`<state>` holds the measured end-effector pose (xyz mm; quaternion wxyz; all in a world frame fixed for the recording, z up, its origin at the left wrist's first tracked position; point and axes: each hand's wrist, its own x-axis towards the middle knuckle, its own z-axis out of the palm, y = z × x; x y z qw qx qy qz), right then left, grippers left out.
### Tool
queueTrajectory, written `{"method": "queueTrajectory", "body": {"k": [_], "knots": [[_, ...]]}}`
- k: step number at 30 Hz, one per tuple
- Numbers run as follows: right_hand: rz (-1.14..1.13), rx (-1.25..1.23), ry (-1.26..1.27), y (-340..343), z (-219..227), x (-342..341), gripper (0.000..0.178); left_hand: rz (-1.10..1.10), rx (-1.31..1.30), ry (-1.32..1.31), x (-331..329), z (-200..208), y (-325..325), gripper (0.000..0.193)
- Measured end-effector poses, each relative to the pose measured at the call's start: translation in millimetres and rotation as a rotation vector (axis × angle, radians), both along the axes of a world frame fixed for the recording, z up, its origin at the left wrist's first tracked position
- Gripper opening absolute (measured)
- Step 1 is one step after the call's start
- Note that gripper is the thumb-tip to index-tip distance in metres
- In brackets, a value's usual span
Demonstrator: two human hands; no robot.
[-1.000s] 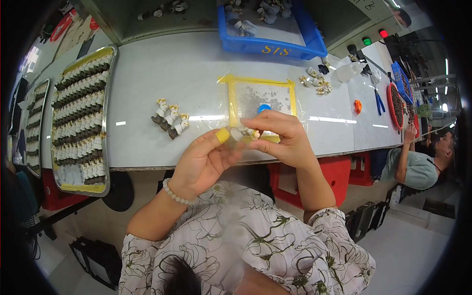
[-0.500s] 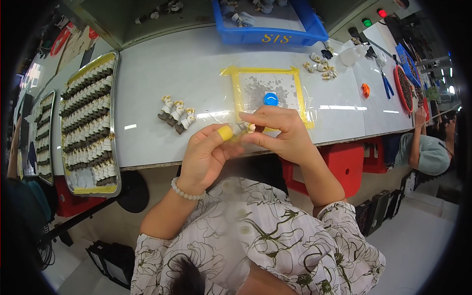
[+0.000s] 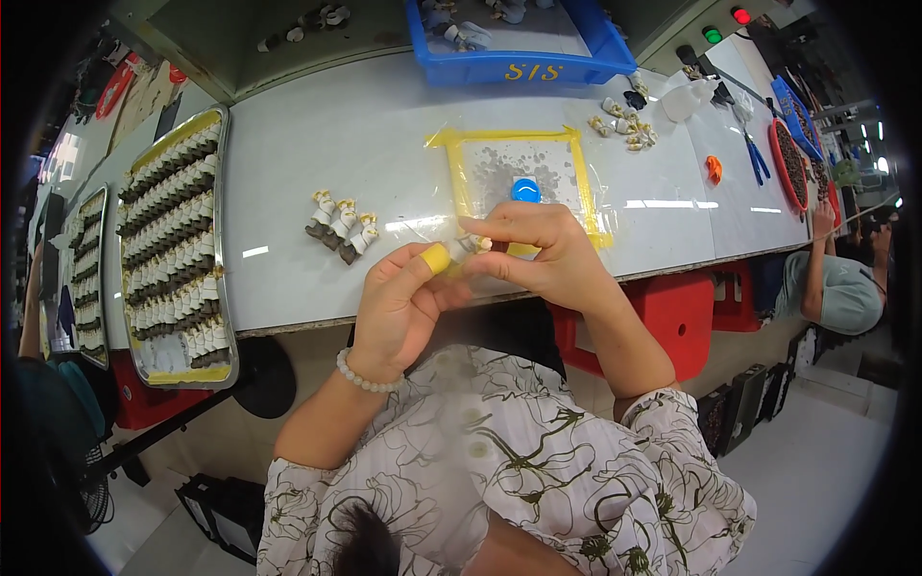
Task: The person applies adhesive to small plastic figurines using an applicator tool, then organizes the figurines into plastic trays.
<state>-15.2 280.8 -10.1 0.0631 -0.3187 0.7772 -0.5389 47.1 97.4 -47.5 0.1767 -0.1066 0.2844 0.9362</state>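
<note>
Between my hands, over the table's front edge, is a small white figurine part [image 3: 476, 244] with gold at one end, mostly covered by fingers. My left hand [image 3: 397, 305], with a yellow cover on its thumb, pinches it from the left. Thumb and fingers of my right hand [image 3: 549, 252] close on its right end. Just beyond them a round blue piece [image 3: 525, 190] lies on a stained white sheet [image 3: 480, 154] edged with yellow tape. Left of the sheet, three white figurines [image 3: 342, 227] with dark bases and gold tops lie side by side.
At the left a metal tray [image 3: 229, 288] holds rows of similar figurines; another tray [image 3: 103, 216] lies beyond. A blue bin [image 3: 528, 69] stands at the back. Loose white-gold parts [image 3: 624, 125], a white bottle [image 3: 684, 100], an orange piece [image 3: 713, 170] and blue-handled pliers [image 3: 756, 158] are right.
My fingers have shifted slightly around the small part, and more of its white side shows between them. The dark bit seen by my right fingers is out of sight.
</note>
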Motion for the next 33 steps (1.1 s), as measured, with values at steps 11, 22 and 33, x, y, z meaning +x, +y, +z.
{"method": "queueTrajectory", "body": {"k": [11, 22, 33], "knots": [[0.067, -0.079, -0.271, -6.8, -5.4, 2.5, 0.032, 0.057, -0.092, -0.017, 13.2, 7.2, 0.5, 0.018], [0.09, -0.225, -0.496, -21.4, -13.3, 8.9, 0.03, 0.066, -0.08, 0.054, 23.2, 5.5, -9.8, 0.016], [0.115, -0.262, -0.544, -27.6, -14.9, 6.8, 0.027, 0.123, -0.328, 0.148, 28.1, 12.2, -14.6, 0.021]]}}
